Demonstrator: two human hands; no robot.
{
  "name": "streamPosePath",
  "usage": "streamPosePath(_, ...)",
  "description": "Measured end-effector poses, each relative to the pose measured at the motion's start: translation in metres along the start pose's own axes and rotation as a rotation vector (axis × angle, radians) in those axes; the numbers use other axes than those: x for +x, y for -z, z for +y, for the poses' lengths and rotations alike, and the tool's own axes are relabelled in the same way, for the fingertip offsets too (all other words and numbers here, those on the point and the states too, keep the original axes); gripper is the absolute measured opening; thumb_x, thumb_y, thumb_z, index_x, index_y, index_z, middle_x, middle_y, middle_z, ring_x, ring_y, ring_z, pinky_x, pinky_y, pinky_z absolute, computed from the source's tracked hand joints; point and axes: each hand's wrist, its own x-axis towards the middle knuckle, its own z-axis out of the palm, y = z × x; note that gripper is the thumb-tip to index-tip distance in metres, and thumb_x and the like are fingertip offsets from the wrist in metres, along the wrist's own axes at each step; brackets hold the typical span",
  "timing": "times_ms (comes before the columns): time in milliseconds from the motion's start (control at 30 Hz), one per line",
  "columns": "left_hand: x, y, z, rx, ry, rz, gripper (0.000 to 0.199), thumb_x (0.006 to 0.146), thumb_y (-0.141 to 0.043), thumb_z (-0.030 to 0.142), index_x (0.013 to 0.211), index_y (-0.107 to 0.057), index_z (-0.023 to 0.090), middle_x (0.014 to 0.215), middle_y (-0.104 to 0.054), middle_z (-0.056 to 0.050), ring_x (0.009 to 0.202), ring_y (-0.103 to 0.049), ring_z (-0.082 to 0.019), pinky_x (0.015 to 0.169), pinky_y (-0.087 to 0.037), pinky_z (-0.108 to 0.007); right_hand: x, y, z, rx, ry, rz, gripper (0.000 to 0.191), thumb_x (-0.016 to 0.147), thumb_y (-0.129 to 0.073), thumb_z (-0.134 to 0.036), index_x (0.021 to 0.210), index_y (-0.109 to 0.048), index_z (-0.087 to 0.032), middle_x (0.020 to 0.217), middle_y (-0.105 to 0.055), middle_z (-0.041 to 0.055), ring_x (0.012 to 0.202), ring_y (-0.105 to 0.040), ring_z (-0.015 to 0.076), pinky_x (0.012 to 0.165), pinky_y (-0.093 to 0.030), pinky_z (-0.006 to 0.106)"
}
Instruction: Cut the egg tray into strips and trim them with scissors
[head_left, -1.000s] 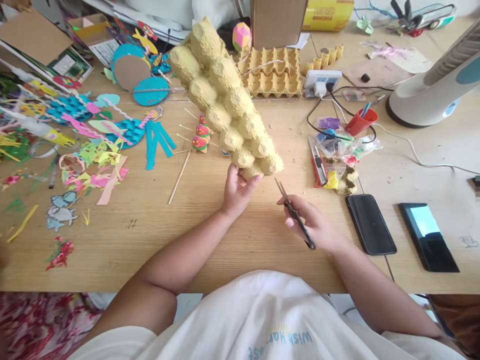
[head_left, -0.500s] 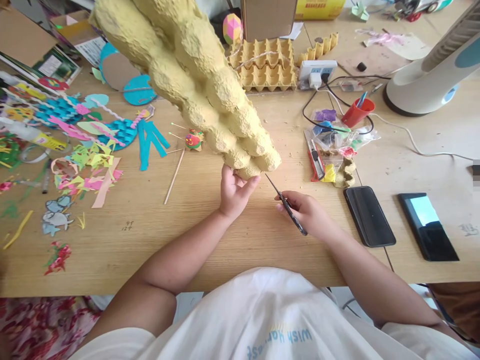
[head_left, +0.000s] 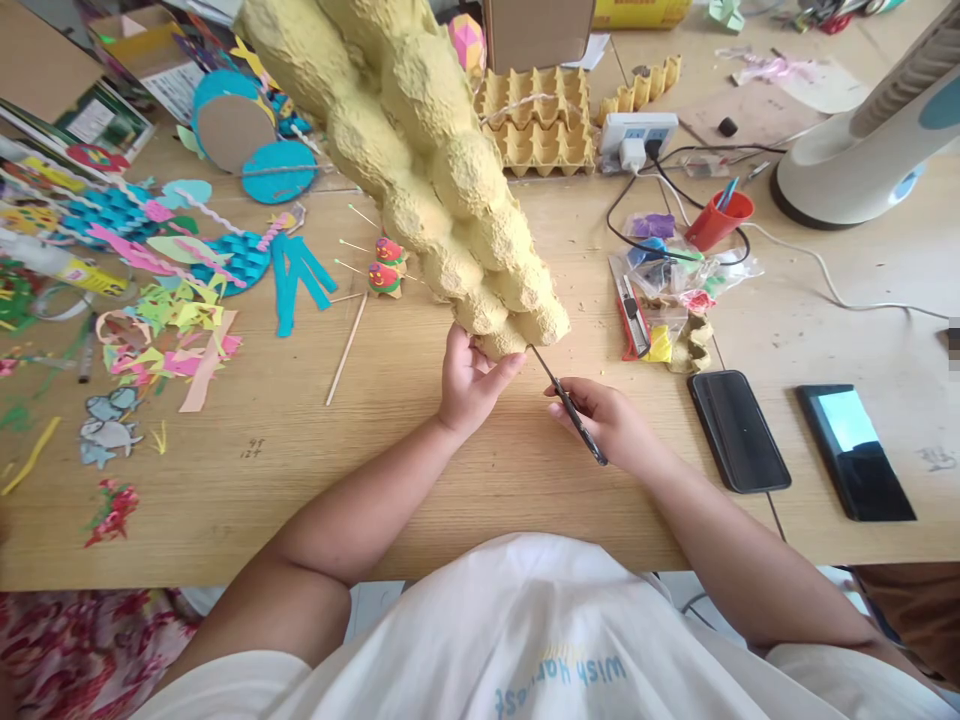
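My left hand (head_left: pixel 478 385) grips the near end of a long yellow pulp egg tray (head_left: pixel 450 190), thumb on the near side and fingers beneath. The tray slants up and away to the upper left, its bumpy side toward me. In my right hand (head_left: pixel 604 425) is a pair of dark craft scissors (head_left: pixel 571 405). Their tip meets the tray's near edge, just right of my left thumb. How far the blades are apart cannot be made out.
Left lie paper scraps (head_left: pixel 172 340), blue card strips (head_left: pixel 296 275) and a wooden stick (head_left: pixel 347 350). Right are a box cutter (head_left: pixel 630 310), a phone (head_left: pixel 739 430), a second dark device (head_left: pixel 855 455) and a red cup (head_left: pixel 720 222). Another egg tray (head_left: pixel 536 120) and a power strip (head_left: pixel 637 135) stand behind.
The egg tray has swung slightly to the right, uncovering more of the small painted figure behind it. The scissors have come up against the tray's edge.
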Motion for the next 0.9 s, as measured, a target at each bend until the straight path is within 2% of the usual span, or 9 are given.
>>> streamPosePath(133, 0.001, 0.001, 0.000, -0.016, -0.017, -0.002, 0.070, 0.086, -0.081, 0.061, 0.142, -0.049, 0.034, 0.134, -0.064, -0.009, 0.128, -0.067, -0.023, 0.111, -0.054, -0.035, 0.001, 0.000, 0.002, 0.004, 0.003, -0.008, 0.045, 0.092, -0.069, -0.060, 0.106, -0.071, -0.018, 0.079, -0.065, 0.0014, 0.069, -0.052, 0.0148, 0.062, -0.039, 0.028)
streamPosePath(300, 0.003, 0.002, -0.001, -0.016, 0.019, 0.014, 0.072, 0.084, -0.081, 0.067, 0.139, -0.051, 0.031, 0.133, -0.065, -0.010, 0.128, -0.066, -0.024, 0.112, -0.053, -0.035, 0.003, 0.001, 0.005, -0.040, 0.014, 0.005, 0.046, 0.091, -0.071, -0.061, 0.106, -0.071, -0.018, 0.078, -0.065, 0.0010, 0.069, -0.053, 0.0152, 0.062, -0.038, 0.028)
streamPosePath(467, 0.006, 0.001, 0.000, -0.058, 0.031, 0.033, 0.064, 0.086, -0.081, 0.062, 0.135, -0.053, 0.031, 0.134, -0.066, -0.008, 0.127, -0.067, -0.022, 0.110, -0.053, -0.034, 0.007, 0.004, 0.006, -0.090, 0.024, 0.008, 0.046, 0.089, -0.074, -0.061, 0.105, -0.071, -0.017, 0.075, -0.062, -0.0005, 0.066, -0.049, 0.0145, 0.061, -0.037, 0.028)
streamPosePath(567, 0.008, 0.001, 0.001, -0.054, 0.056, 0.040, 0.068, 0.085, -0.080, 0.065, 0.135, -0.053, 0.030, 0.134, -0.066, -0.009, 0.129, -0.065, -0.023, 0.111, -0.052, -0.035, 0.009, 0.003, 0.006, -0.116, 0.040, 0.025, 0.046, 0.089, -0.073, -0.061, 0.104, -0.071, -0.018, 0.074, -0.061, -0.0005, 0.065, -0.049, 0.0146, 0.061, -0.036, 0.029)
streamPosePath(733, 0.009, 0.002, 0.001, -0.025, 0.018, 0.055, 0.072, 0.085, -0.078, 0.068, 0.141, -0.051, 0.031, 0.139, -0.064, -0.010, 0.132, -0.064, -0.023, 0.114, -0.051, -0.035, 0.013, 0.001, -0.002, -0.130, 0.027, 0.026, 0.045, 0.090, -0.071, -0.063, 0.102, -0.071, -0.019, 0.072, -0.060, -0.0008, 0.066, -0.049, 0.0151, 0.062, -0.037, 0.029)
streamPosePath(900, 0.011, 0.003, -0.003, -0.019, -0.004, 0.122, 0.065, 0.088, -0.079, 0.063, 0.137, -0.051, 0.032, 0.136, -0.064, -0.009, 0.128, -0.066, -0.023, 0.110, -0.052, -0.035, 0.024, 0.002, -0.011, -0.091, 0.033, -0.032, 0.047, 0.089, -0.070, -0.065, 0.097, -0.069, -0.019, 0.073, -0.058, -0.0016, 0.066, -0.047, 0.0146, 0.064, -0.037, 0.030)
